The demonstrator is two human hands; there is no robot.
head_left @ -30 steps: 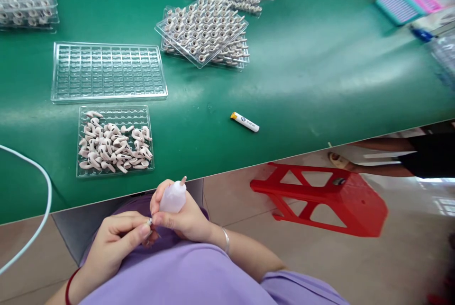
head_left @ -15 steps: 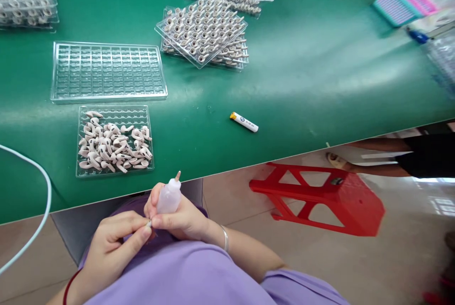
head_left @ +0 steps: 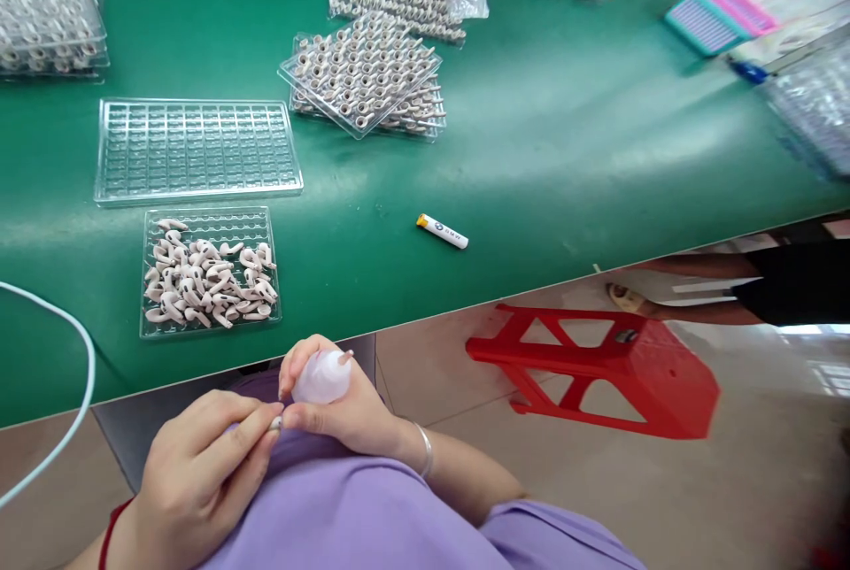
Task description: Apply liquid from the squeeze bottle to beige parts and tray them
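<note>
In front of my lap, my left hand [head_left: 203, 464] pinches a small pale piece [head_left: 275, 422] between thumb and fingers; most of it is hidden. My right hand [head_left: 365, 418] wraps round a translucent squeeze bottle [head_left: 320, 381] with a thin brownish tip, which leans up and to the right. The right thumb reaches to the small piece, so both hands meet there. Just beyond, on the green table, a clear plastic tray [head_left: 274, 327] carries a heap of white earbud shells [head_left: 205, 282].
Behind that tray lies a larger clear tray [head_left: 199, 150] with unfilled compartments. Stacked trays of earbud parts [head_left: 365, 70] stand further back. A white lighter [head_left: 443, 231] with a yellow end is on the table [head_left: 531, 198]. A red stool [head_left: 598, 366] stands right; a white cable [head_left: 86, 375] curves at left.
The bottle has tipped, its tip swinging to the right and down. My left fingers have shifted around the small piece, now closer together. The view has moved slightly, so the table things sit lower.
</note>
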